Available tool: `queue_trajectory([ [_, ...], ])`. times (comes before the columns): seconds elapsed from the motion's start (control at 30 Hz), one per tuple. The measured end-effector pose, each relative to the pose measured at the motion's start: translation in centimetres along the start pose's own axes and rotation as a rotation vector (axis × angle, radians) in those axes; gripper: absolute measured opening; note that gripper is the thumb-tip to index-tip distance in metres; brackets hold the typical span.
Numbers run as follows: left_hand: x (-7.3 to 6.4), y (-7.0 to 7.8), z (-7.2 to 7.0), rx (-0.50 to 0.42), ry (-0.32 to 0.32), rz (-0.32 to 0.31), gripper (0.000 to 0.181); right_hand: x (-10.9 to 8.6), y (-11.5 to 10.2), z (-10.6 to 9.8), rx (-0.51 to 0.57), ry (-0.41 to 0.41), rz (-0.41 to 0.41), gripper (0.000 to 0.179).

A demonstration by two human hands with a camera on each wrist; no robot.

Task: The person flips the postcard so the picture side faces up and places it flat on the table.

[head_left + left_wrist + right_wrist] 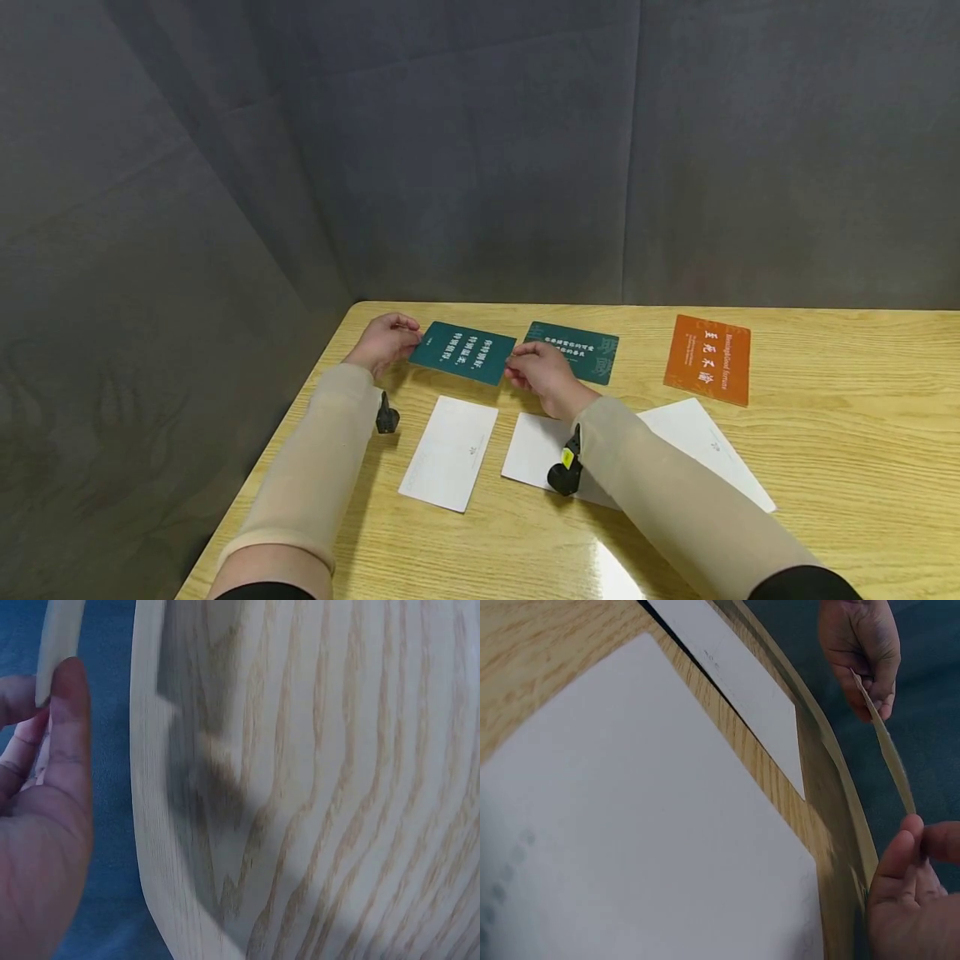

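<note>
A dark green card (463,353) with white lettering is held up off the table between both hands in the head view. My left hand (386,341) pinches its left edge between thumb and fingers, and the left wrist view shows this hand (52,765) gripping the card's edge (60,645). At the card's right end, my right hand (546,375) pinches the corner. Seen edge-on in the right wrist view, the card (889,754) bows slightly between the two hands. Below it on the table lies a white card (450,454).
A second green card (581,354) lies behind the right hand, partly covered by it. Farther right is an orange card (708,360). White cards (701,442) lie under the right forearm. The wooden table (847,433) meets a grey curtain (480,167) at its back edge.
</note>
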State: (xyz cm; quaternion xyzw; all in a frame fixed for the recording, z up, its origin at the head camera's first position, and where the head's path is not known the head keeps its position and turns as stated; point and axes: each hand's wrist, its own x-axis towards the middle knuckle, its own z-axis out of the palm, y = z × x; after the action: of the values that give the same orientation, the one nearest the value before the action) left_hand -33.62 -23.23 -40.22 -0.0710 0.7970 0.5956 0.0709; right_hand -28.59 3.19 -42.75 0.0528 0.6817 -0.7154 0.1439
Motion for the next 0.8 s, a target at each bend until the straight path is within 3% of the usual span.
queue_trajectory([
  [0.13,0.1,-0.1,0.1,0.044,0.008,-0.009,0.023,0.1,0.2,0.0,-0.005,0.018,0.0,0.021],
  [0.5,0.4,-0.6,1.3,0.218,0.158,0.123,0.011,0.1,0.4,0.6,0.019,0.091,0.002,0.031],
  [0.8,0.4,-0.6,1.9,0.34,0.21,0.083,0.02,0.1,0.4,0.7,-0.006,0.03,0.032,0.036],
])
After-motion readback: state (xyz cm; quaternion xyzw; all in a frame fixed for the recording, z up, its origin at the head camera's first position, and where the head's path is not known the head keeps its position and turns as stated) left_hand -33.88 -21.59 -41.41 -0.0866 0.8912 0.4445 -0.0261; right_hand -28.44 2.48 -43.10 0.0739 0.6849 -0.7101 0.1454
